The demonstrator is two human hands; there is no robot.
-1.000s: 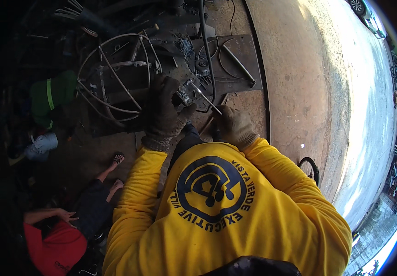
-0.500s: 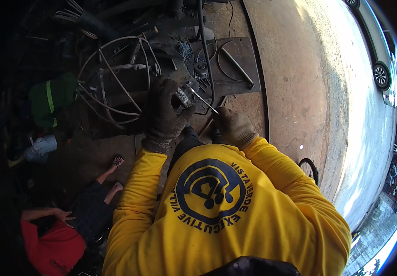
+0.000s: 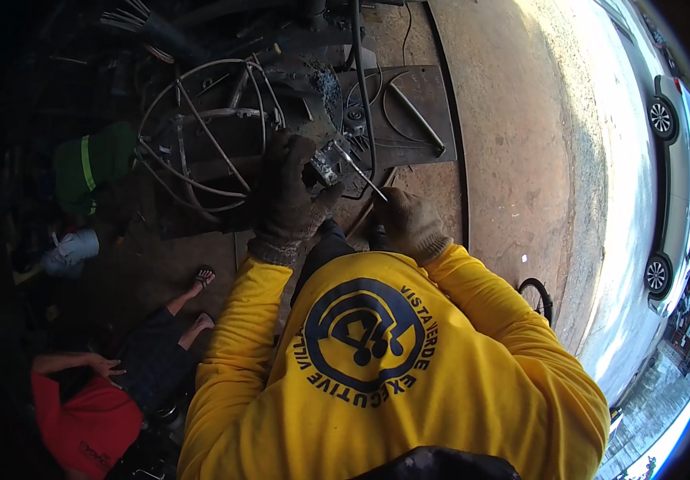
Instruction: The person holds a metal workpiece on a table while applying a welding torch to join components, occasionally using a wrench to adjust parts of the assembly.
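My left hand (image 3: pixel 289 188), in a dark, dirty knit glove, is closed with its thumb and fingers about a worn grey metal block (image 3: pixel 323 166). My right hand (image 3: pixel 411 218), in a brown knit glove, is a closed fist at the near end of a thin silver metal rod (image 3: pixel 358 172). From that fist the rod slants up and left to the block, and its far end meets the block's upper side. Just beyond my left hand lies a welded frame of bent round bars (image 3: pixel 201 120), on a dark cluttered workbench.
A flat dark metal plate (image 3: pixel 433 100) carries a short pipe (image 3: pixel 418 120) and a wire loop. A black bar (image 3: pixel 363 88) runs down close to the rod. Lower left sits a person in a red shirt (image 3: pixel 93 420). A bicycle wheel (image 3: pixel 535 298) stands right, and a car (image 3: pixel 681 188) is on the road.
The car has moved down along the road at the right and shows more of its side. Both hands stay nearly where they were, with the rod still against the block.
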